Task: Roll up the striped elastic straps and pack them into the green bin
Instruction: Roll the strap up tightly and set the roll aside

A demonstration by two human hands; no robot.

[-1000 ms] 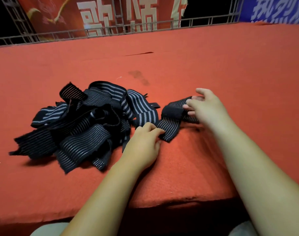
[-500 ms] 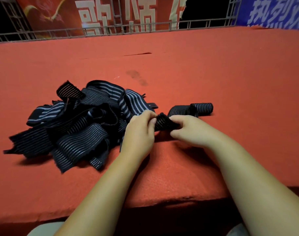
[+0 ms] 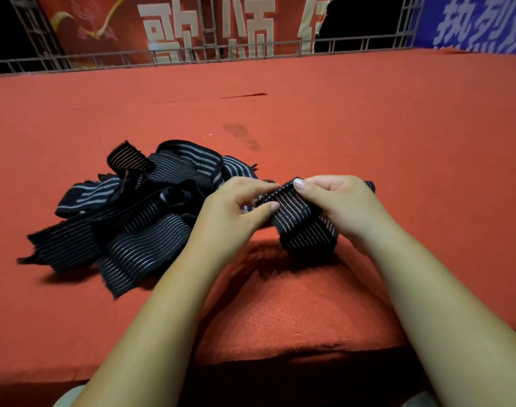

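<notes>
Red felt covers the bench (image 3: 368, 127), which runs back to a metal railing (image 3: 250, 51) with a red banner (image 3: 177, 24) and a blue banner (image 3: 479, 22) behind it. Both grips are bare hands, closed on one striped strap (image 3: 297, 221) held just above the felt near the front edge. The left grip (image 3: 236, 207) pinches the strap's left edge between thumb and forefinger. The right grip (image 3: 338, 207) sets its thumb on the folded top edge, with the other fingers curled behind the fabric. This two-sided hold appears intended to keep the fold square, so that the turns stack evenly as the roll forms. The free end hangs down towards the person; whether it touches the felt cannot be determined. The roll is judged to be at its first turn, with most of the strap's length unwound. A dark piece of fabric shows just beyond the right grip; its form cannot be determined. The pile of loose straps (image 3: 133, 218) lies just left of the left grip, tangled and flat on the felt, within easy reach for the next pick. A dark stain (image 3: 242, 136) marks the felt behind the pile. The green bin is not in view. Risk: elastic fabric tends to spring open if either pinch slackens.
</notes>
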